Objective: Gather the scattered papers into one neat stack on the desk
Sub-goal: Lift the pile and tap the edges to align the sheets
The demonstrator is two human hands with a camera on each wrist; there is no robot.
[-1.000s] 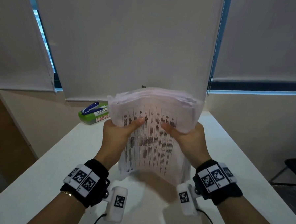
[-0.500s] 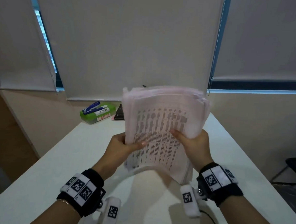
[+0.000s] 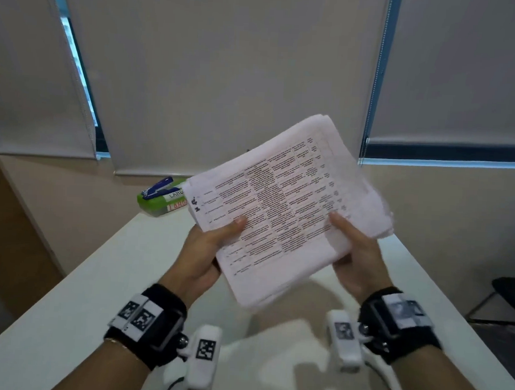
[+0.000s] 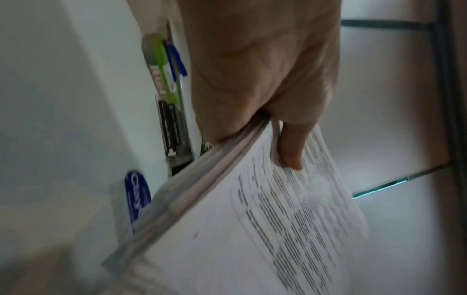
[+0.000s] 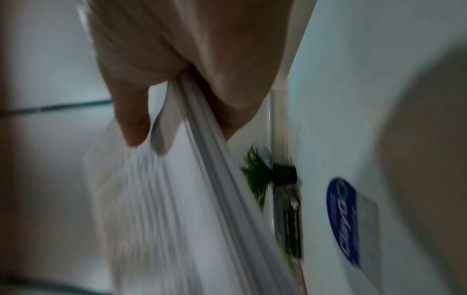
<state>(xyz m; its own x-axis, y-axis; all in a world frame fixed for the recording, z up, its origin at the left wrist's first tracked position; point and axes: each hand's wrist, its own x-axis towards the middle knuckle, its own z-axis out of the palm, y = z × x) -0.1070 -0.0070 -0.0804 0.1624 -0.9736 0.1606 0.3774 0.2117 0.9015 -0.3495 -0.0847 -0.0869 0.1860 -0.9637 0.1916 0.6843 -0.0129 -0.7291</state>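
A thick stack of printed papers [image 3: 282, 208] hangs in the air above the white desk [image 3: 103, 276], turned so a long edge faces me. My left hand [image 3: 211, 246] grips its left edge, thumb on the top sheet and fingers beneath. My right hand [image 3: 354, 253] grips the right edge the same way. In the left wrist view the thumb [image 4: 290, 147] presses on the papers [image 4: 252, 229] and the sheet edges show as a band. In the blurred right wrist view the right hand's thumb [image 5: 131, 119] lies on the stack [image 5: 164, 199]. The sheets' far right corners fan out unevenly.
A green box [image 3: 160, 203] with a blue stapler [image 3: 158, 186] on it sits at the desk's far left corner. A blue oval sticker [image 5: 343, 221] lies on the desk below the papers. Window blinds hang behind. A dark chair [image 3: 510, 294] stands at the right.
The stack stood upright in both hands before. It has been turned sideways and tilted flatter, printed face up, and my hands now hold its left and right edges.
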